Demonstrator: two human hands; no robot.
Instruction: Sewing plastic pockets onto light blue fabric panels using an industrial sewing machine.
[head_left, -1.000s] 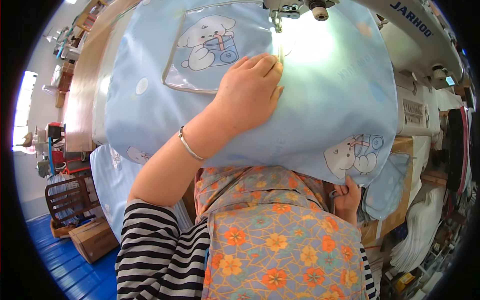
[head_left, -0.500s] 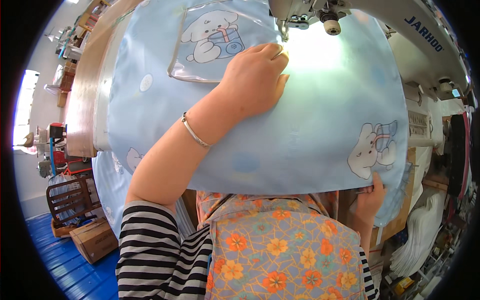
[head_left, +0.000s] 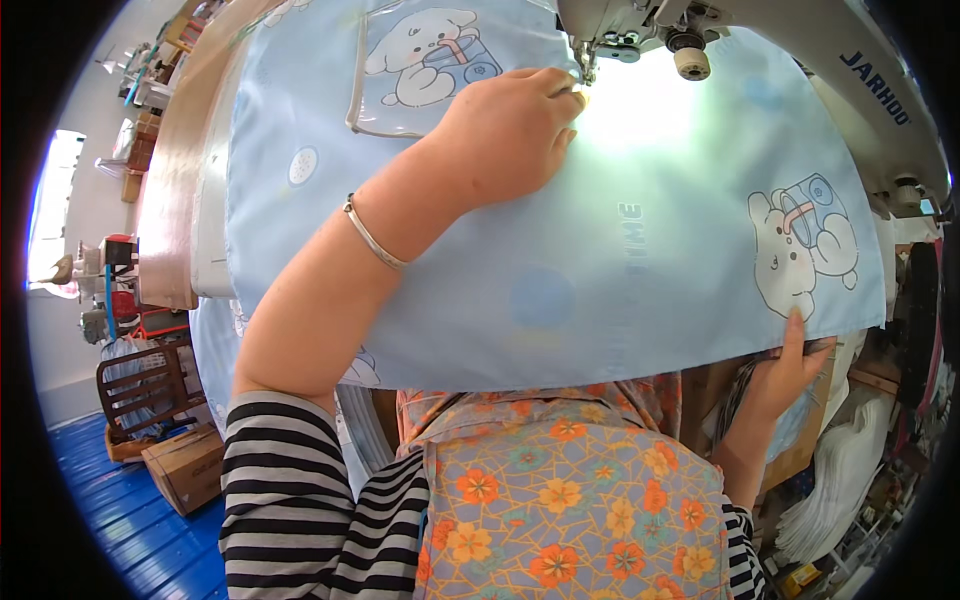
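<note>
A light-blue fabric (head_left: pixel 430 310) printed with white cartoon puppies spreads across the sewing machine table. A clear plastic pocket (head_left: pixel 400 122) with a pale edge lies on its far left part. My left hand (head_left: pixel 515 135) rests on the fabric with fingers bent and pressed together at the pocket's right side, tips close beside the presser foot (head_left: pixel 586 72). Its fingertips are partly hidden. At the near right edge my right hand (head_left: pixel 785 375) pinches the fabric, thumb on top by a printed puppy and the other fingers underneath.
The sewing machine head (head_left: pixel 800 60) reaches over the far right, its lamp lighting the cloth. A wooden table edge (head_left: pixel 165 200) runs along the left. A cardboard box (head_left: pixel 185 468) and a brown slatted chair (head_left: pixel 145 385) stand on the blue floor. White material (head_left: pixel 835 490) hangs at the right.
My right hand has moved right and up, drawing the fabric's right side out flatter. The pocket and my left hand sit slightly farther up. The view has shifted a little.
</note>
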